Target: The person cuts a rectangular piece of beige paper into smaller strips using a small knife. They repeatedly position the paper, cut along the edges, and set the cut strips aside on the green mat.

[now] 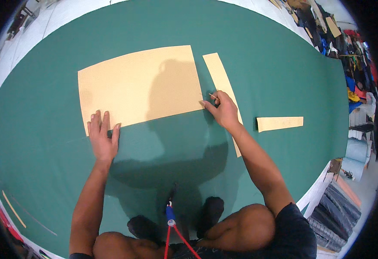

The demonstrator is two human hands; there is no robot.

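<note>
Tan sheet [128, 88] is lying ahead, near twelve o'clock; at its seven o'clock, the left hand [104, 140] is resting, fingers spread, where even pressure should be preventing slips; at four, the right hand [224, 110] is pinching a thin stick [212, 96], best held steady.

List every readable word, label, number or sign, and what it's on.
None legible.
Short tan strip: possible faint marks, unreadable.
Pale round piece on the red cord: small mark, too small to read.
Large tan sheet, long tan strip: no text visible.
</note>
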